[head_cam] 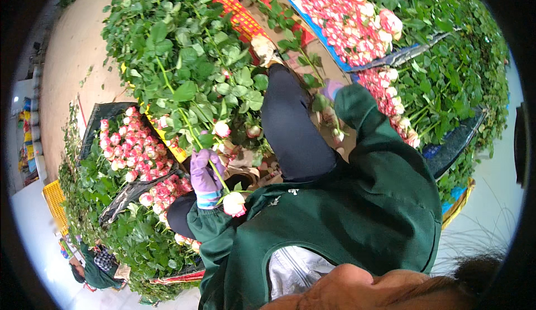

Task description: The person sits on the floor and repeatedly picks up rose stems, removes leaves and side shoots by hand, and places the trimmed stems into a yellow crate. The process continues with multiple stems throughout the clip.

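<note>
My left hand (pixel 205 171), in a purple glove, grips the green stem of a rose. Its white bloom with pink edges (pixel 234 204) hangs just below the hand, near my chest. The leafy stem reaches up over a large heap of leafy rose stems (pixel 180 58). My right hand (pixel 331 89), also gloved in purple, is mostly hidden by its green sleeve. A second rose's leafy stem (pixel 312 65) passes at that hand, with its pale bloom (pixel 337 135) below; the fingers' hold is hidden.
Pink-and-white roses (pixel 132 142) stand packed at left between dark dividers (pixel 125 197). More roses (pixel 347 21) fill the upper right behind a blue-edged divider (pixel 320 33). My dark-clad knee (pixel 289 121) rises between the hands. Another person (pixel 98 266) is at lower left.
</note>
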### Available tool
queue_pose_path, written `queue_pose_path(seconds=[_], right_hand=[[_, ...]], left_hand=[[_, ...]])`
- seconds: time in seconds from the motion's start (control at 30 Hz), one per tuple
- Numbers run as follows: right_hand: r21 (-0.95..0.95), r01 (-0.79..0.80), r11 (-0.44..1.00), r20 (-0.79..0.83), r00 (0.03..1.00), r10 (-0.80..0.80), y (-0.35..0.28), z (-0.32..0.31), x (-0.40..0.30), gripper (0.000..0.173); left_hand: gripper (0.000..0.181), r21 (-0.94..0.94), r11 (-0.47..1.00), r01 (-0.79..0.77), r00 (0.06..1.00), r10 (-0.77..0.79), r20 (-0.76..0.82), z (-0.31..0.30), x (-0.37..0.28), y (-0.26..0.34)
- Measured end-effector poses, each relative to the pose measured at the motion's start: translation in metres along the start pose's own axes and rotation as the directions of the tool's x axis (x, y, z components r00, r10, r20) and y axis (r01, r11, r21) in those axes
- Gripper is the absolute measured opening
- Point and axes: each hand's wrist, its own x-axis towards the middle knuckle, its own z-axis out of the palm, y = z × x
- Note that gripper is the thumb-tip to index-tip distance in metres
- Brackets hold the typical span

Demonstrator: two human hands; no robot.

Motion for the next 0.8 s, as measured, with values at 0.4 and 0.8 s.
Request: queue_pose_path(seconds=[0.4,0.8], right_hand=[[0.401,-0.054,0.914,0.183,0.983,-0.023,0.030,0.021,0.053,0.055],[0.384,0.054,0.922,-0.028,0.999,-0.047,0.010,-0.026,-0.004,0.072]], left_hand=[[0.050,-0.099,0.993,0.057,0.997,-0.061,-0.040,-0.003,-0.003,-0.005],[0.027,0.038,0.995,0.089,0.995,-0.088,-0.039,-0.017,0.006,-0.012]])
